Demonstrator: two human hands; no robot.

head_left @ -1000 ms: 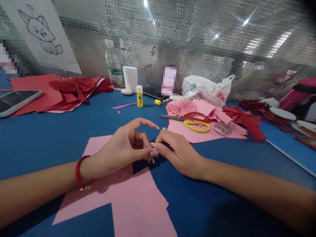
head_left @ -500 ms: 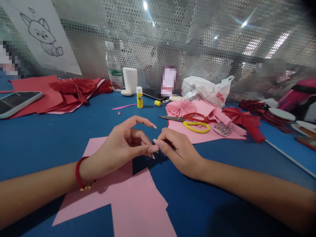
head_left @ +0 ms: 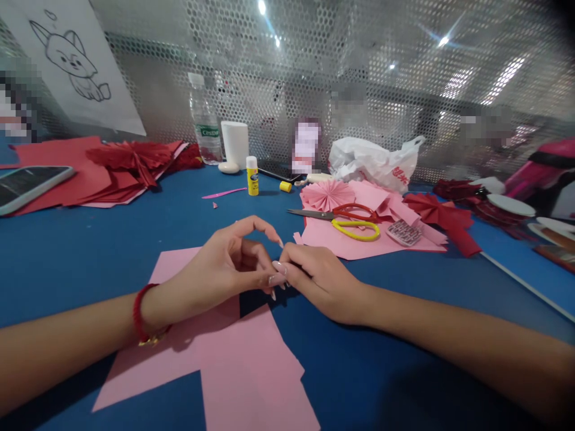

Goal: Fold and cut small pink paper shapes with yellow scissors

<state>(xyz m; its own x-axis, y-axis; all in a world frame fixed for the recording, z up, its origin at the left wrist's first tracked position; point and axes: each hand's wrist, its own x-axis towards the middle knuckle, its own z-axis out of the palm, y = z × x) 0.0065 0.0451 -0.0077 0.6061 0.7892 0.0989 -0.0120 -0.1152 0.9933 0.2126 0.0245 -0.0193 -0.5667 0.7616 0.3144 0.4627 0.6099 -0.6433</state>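
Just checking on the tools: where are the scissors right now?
In the head view, the scissors lie right of centre, beyond the right hand, near the pink paper fan, partly over a pink sheet, blades pointing left.

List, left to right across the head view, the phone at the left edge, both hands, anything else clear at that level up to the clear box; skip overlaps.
Phone → bracelet → left hand → right hand → clear box.

Place looked like a paper-craft workspace | blue table (head_left: 112,233) bore scissors (head_left: 324,215), glue stick (head_left: 253,181), pink sheets (head_left: 251,365) | perforated metal panel (head_left: 269,84) stood behind
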